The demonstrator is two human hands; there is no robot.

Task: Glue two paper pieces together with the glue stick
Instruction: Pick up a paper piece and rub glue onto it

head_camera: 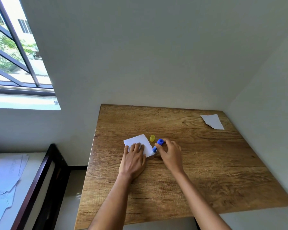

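Observation:
A small white paper piece (138, 141) lies on the wooden table (189, 163). My left hand (134, 156) presses flat on it with straight fingers. My right hand (170, 154) grips the blue glue stick (158, 144), tilted, with its tip down on the paper's right edge. The stick's yellow cap (152, 138) stands on the table just behind the paper. A second white paper piece (212, 121) lies at the table's far right corner, away from both hands.
White walls close the table in at the back and right. A dark-framed bed (40, 180) with loose paper sheets (7, 176) stands to the left, below a barred window (15, 55).

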